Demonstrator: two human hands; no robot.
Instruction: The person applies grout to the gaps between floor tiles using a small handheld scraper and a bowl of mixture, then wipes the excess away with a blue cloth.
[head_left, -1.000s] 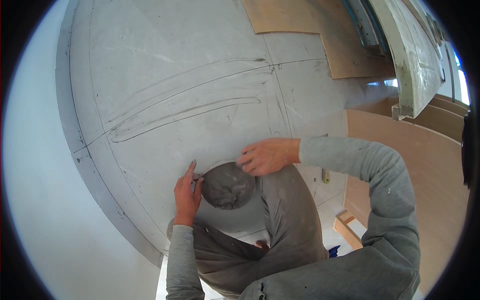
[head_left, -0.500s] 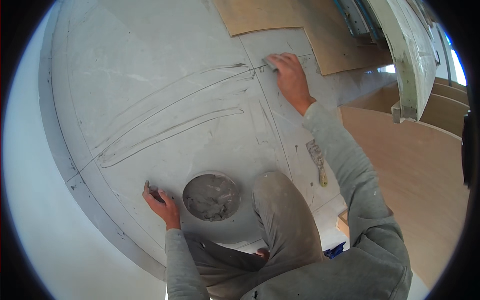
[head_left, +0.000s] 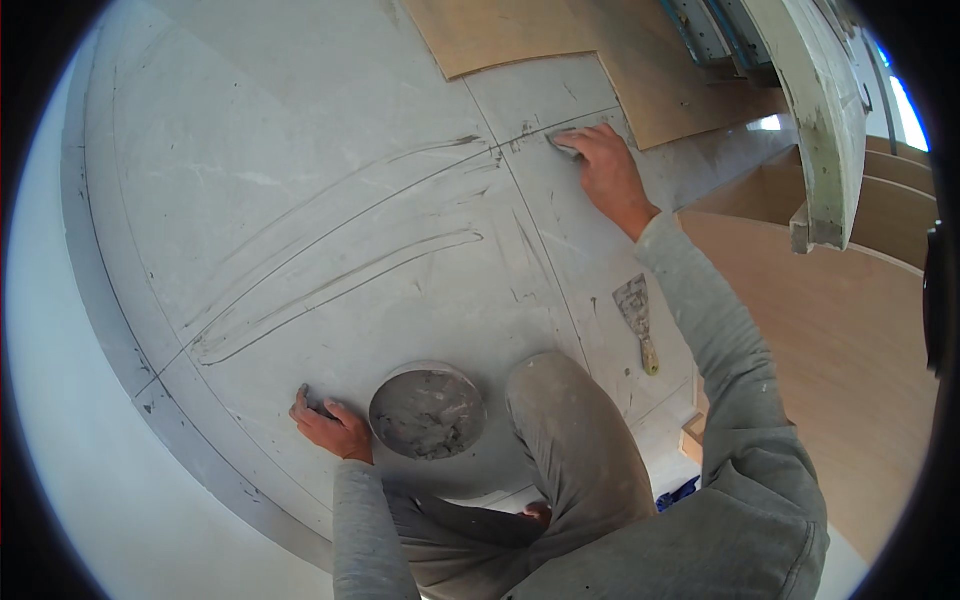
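Note:
My right hand (head_left: 615,180) is closed on a small flat grey scraper (head_left: 563,146), pressed to the tile floor beside a joint line. My left hand (head_left: 335,430) rests low over the floor at the left, its fingers curled and smeared grey; something dark shows between finger and thumb, too hidden to name. Just right of it stands a round bowl (head_left: 478,385) with thick grey grout (head_left: 428,415) in it. A putty knife (head_left: 634,308) with a grout-caked blade lies on the tiles under my right forearm.
Grey grout smears (head_left: 340,285) run along the tile joints. Brown board sheets (head_left: 520,40) cover the floor at the far side. Wooden panels (head_left: 800,330) and a pale upright board (head_left: 815,130) stand on the right. A white wall (head_left: 60,400) curves along the left.
My right hand has moved slightly right and nearer with the scraper, along the joint. My left hand has come down a little, and the view has shifted slightly.

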